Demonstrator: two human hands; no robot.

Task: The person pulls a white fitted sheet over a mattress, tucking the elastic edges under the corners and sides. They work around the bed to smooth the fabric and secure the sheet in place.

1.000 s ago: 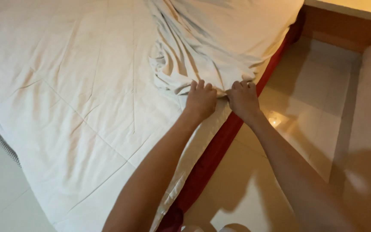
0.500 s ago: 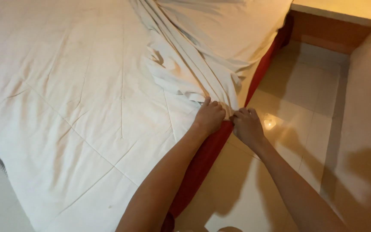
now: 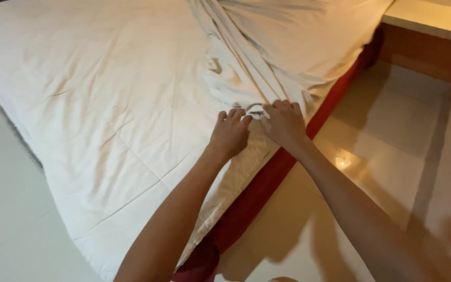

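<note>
1. You are working at the edge of the bed, just right of the frame's centre, where the bunched white sheet (image 3: 267, 68) meets the flat quilt (image 3: 105, 104). Judging from this, the step in hand is gripping the sheet's edge, so keep both hands close together and take hold of the same fold.
2. Keep the pull even and low along the edge; a lopsided tug would likely drag more creases toward the upper centre of the frame.
3. Your left hand (image 3: 230, 133) is lying knuckles-up with its fingers curled narrow, the tips pressing into the cloth.
4. Your right hand (image 3: 284, 121) is sitting just beside it, fingers likewise curled, pinching the sheet's edge.
5. The red bed base (image 3: 267, 177) is running diagonally below your hands, beside the tiled floor (image 3: 392, 136).
</note>
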